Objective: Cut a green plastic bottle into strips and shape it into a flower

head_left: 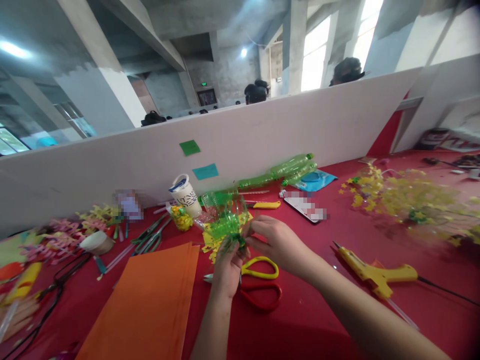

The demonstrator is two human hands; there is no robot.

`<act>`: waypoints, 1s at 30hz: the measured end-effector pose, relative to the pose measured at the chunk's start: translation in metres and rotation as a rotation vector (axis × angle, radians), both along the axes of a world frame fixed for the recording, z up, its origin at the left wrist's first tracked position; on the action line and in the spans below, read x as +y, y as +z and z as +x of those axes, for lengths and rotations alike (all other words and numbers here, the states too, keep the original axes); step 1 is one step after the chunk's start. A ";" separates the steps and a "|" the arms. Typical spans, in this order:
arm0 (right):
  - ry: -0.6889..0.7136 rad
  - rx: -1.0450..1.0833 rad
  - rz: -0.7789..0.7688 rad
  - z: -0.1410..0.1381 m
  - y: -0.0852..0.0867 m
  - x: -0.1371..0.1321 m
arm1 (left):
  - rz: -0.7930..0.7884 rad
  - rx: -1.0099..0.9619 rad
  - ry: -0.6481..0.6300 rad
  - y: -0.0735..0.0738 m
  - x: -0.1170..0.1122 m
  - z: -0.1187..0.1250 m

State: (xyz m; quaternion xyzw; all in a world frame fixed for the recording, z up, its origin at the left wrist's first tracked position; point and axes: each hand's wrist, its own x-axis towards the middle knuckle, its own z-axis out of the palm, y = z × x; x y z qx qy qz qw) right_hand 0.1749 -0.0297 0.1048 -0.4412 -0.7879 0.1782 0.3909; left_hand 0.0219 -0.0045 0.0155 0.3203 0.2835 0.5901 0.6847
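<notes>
My left hand [227,267] is closed around a small dark green plastic piece [237,240], held up over the middle of the table. My right hand [276,242] comes in from the right with its fingers bent, its fingertips pinched at the edge of the same piece. Just behind the hands lie clear green cut bottle parts [222,226] and yellow paper cut-outs [210,242]. Scissors with one yellow and one red handle [261,296] rest beneath my hands, their blades partly hidden by my left hand.
A yellow glue gun [375,272] with a cord lies at right, near blurred yellow star sprays [408,197]. Orange sheets [146,305] lie at left. Behind are a white cup [186,196], a phone [304,206] and green bottles [288,170]. Another person's hand [17,315] shows at far left.
</notes>
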 end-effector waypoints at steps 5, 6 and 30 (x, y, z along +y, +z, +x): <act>-0.021 -0.089 0.021 -0.003 -0.002 -0.004 | 0.007 0.014 0.018 0.003 -0.002 0.000; -0.018 -0.109 0.035 -0.003 -0.002 -0.004 | -0.002 0.011 0.028 0.003 -0.002 0.000; 0.047 -0.064 0.023 0.001 0.005 -0.006 | 0.022 0.047 0.039 -0.004 0.001 0.003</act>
